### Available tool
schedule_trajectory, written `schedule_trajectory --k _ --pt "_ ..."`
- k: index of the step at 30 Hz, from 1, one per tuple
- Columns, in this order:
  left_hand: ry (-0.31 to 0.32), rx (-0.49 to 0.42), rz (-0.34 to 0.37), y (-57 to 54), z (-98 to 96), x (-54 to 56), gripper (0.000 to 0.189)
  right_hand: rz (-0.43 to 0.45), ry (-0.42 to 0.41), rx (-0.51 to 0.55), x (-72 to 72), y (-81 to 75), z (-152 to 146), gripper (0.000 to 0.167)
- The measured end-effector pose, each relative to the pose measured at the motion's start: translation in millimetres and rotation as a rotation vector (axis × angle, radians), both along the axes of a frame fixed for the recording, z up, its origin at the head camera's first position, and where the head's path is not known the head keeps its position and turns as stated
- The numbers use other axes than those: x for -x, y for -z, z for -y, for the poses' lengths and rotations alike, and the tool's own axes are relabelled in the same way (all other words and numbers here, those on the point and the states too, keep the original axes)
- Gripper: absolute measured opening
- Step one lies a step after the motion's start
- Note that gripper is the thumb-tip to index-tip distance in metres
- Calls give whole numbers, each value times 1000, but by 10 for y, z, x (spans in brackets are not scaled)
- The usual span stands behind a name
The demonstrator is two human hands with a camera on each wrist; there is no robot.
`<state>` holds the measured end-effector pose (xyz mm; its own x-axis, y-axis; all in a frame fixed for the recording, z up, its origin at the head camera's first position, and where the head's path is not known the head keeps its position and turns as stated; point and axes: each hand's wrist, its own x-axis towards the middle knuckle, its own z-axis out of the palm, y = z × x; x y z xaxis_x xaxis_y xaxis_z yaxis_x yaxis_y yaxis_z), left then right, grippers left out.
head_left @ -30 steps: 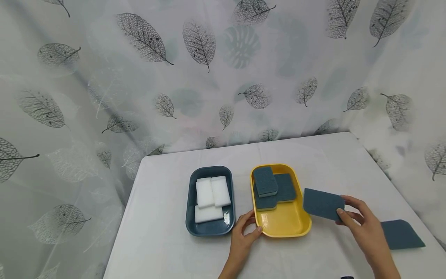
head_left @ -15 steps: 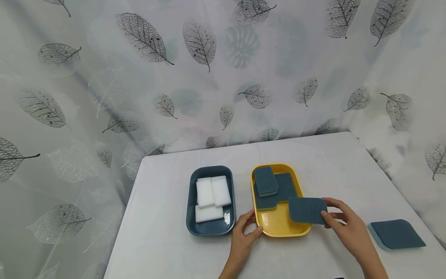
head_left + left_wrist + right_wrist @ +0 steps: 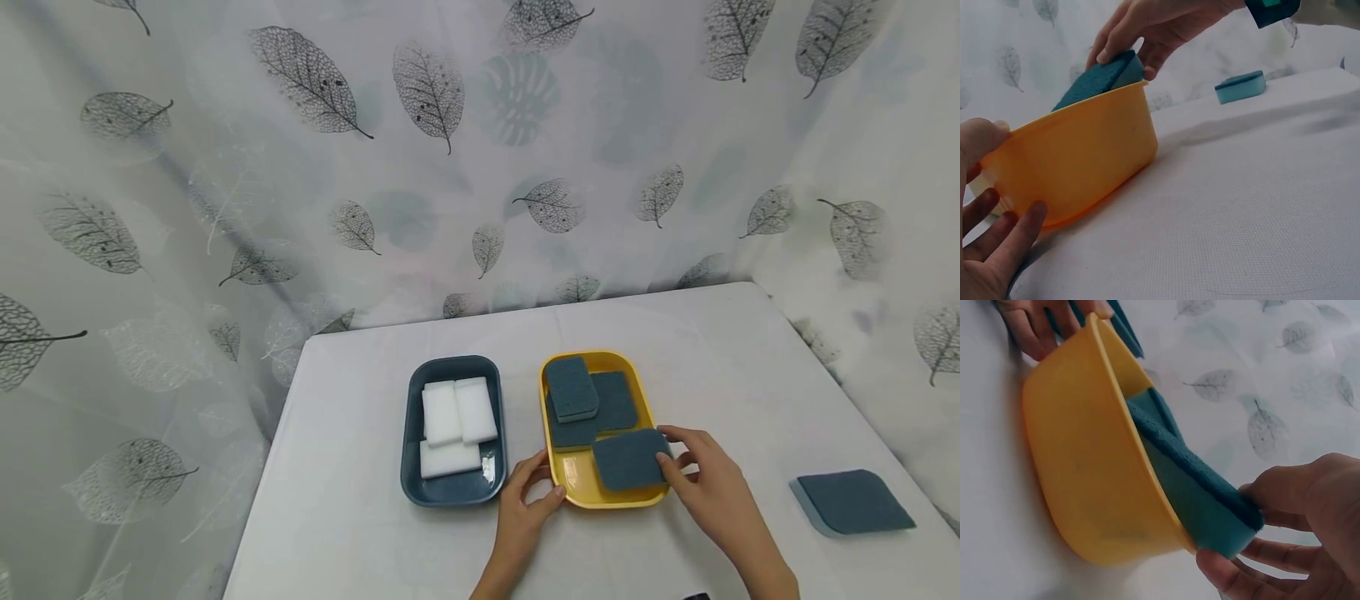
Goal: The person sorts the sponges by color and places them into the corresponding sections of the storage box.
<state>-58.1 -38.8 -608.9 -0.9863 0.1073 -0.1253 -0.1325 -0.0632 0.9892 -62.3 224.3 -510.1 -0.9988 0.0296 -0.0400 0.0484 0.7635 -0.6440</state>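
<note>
My right hand (image 3: pixel 705 475) pinches the right end of a dark teal scouring sponge (image 3: pixel 630 460). The sponge is tilted over the front right rim of a yellow plastic tub (image 3: pixel 576 492), its far end inside, as the right wrist view shows. More teal sponges (image 3: pixel 572 388) lie at the back of the tub, one on top of the others. At the tub's front left corner my left hand (image 3: pixel 521 508) holds the wall between thumb and fingers. In the left wrist view, fingertips (image 3: pixel 1036 212) touch the outer wall of the tub (image 3: pixel 1085 156).
A dark blue tub (image 3: pixel 416 492) with white sponges (image 3: pixel 459 417) stands left of the yellow one. Another teal sponge (image 3: pixel 855 502) lies on the white table (image 3: pixel 360 533) at the right. A leaf-patterned curtain (image 3: pixel 450 183) hangs behind.
My right hand has carried the sponge leftward from beside the yellow tub to over and partly into it. My left hand and both tubs stay where they were.
</note>
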Motion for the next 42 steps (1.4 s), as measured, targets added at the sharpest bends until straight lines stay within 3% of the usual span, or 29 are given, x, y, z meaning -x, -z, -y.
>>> schedule_trajectory --k 8,19,27,33,42 --pt "-4 9 7 -12 -1 2 57 -49 34 -88 26 5 189 40" --pt "-9 2 3 -19 -9 3 58 -228 38 -143 47 47 366 36" --pt "-8 -2 -22 8 8 6 58 -200 14 -133 28 96 465 37" --pt "-9 -9 -29 1 2 2 57 -120 -29 -151 32 115 500 39" --pt "-6 -1 -19 14 -3 12 57 -42 -89 -217 46 185 538 29"
